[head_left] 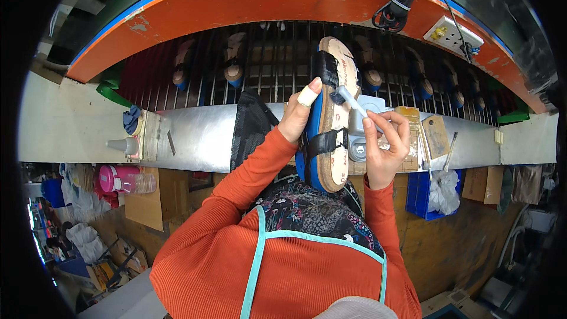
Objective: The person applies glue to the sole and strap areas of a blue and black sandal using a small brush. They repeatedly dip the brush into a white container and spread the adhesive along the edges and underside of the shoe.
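In the middle, a sandal point(338, 168) with black straps sits on a blue last. Its long beige sole face is turned up toward me, and the black straps fold over the edges. My left hand point(299, 112) grips it along the left side, with a pale wrap on the thumb. Between the fingertips of my right hand point(387, 145) is a small brush point(354, 104) with a whitish handle. The dark bristles are at the sandal's face, close to the upper strap; whether they touch it I cannot tell.
Behind runs a dark rack of bars point(277, 82) carrying several lasted sandals point(234, 71), below an orange beam point(266, 9). The metal bench point(201, 136) holds a black sheet point(251, 127) and a grey container point(358, 149). A blue bin point(417, 196) hangs at the right front.
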A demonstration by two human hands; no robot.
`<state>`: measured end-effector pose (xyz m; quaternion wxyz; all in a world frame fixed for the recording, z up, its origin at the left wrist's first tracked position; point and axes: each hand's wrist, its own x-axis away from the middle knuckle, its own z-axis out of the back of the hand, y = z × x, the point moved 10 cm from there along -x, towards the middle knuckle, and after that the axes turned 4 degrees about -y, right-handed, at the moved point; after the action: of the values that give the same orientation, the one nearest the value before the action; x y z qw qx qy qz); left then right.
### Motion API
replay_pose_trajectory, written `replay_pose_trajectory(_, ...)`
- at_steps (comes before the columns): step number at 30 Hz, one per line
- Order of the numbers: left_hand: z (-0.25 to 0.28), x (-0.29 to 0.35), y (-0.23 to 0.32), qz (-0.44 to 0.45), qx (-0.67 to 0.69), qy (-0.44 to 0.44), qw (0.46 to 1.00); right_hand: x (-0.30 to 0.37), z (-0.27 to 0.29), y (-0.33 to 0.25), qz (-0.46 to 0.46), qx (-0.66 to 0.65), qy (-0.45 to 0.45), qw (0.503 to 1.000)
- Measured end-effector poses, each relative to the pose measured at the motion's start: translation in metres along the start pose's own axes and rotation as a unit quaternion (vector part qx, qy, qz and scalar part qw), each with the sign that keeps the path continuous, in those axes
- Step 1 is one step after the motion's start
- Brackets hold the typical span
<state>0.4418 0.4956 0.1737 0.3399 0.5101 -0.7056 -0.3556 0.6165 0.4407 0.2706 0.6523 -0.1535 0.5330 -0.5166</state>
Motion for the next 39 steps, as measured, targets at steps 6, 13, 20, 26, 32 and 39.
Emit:
replay_pose_trajectory(6,0.002,0.006,0.017,-0.027,-0.106,-0.001,0.994,-0.007,0.004,-0.023,0.108,0.139,0.051,0.983)
replay_pose_trajectory(13,0.003,0.005,0.026,-0.05,-0.072,0.014,0.996,-0.005,0.0,-0.015,0.125,0.062,0.017,0.99)
replay_pose_trajectory(20,0.005,-0.001,0.028,-0.054,-0.05,0.005,0.997,0.004,-0.001,-0.007,0.102,0.045,-0.033,0.993)
replay_pose_trajectory(26,0.007,-0.003,0.035,-0.062,-0.071,0.019,0.995,0.005,-0.001,-0.004,0.071,0.031,-0.101,0.992)
replay_pose_trajectory(32,0.009,-0.003,0.043,-0.07,-0.111,0.03,0.991,0.007,-0.001,-0.004,0.066,0.011,-0.132,0.989)
replay_pose_trajectory(39,0.011,-0.006,0.037,-0.065,-0.084,0.037,0.994,0.014,0.001,-0.006,0.069,0.011,-0.146,0.987)
